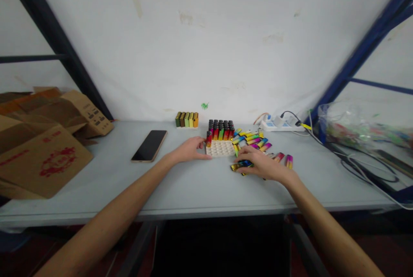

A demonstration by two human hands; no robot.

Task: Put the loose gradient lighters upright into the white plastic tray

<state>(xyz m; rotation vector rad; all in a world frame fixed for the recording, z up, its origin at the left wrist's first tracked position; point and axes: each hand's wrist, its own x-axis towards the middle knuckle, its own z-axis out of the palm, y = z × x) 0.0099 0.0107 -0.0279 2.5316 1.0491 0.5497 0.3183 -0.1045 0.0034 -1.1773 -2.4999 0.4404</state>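
Note:
A white tray point(221, 149) with rows of holes sits mid-table. Its back rows hold upright lighters point(222, 133) with black tops and red, orange or green bodies, and one red lighter point(209, 138) stands at the front left. My left hand point(190, 149) grips the tray's left edge, thumb at the front corner and fingers beside the red lighter. To the right, my right hand point(258, 163) is closed with its fingertips on a gold-and-dark lighter point(238, 166), low over the tabletop. Loose colourful lighters point(254, 139) lie scattered behind and around that hand, which partly hides some.
A second block of upright lighters point(187, 119) stands near the wall. A phone point(149, 145) lies to the left, past which are cardboard boxes point(48, 156). At the back right are a power strip point(280, 124) and cables; a plastic bag point(342, 122) sits beyond the blue post.

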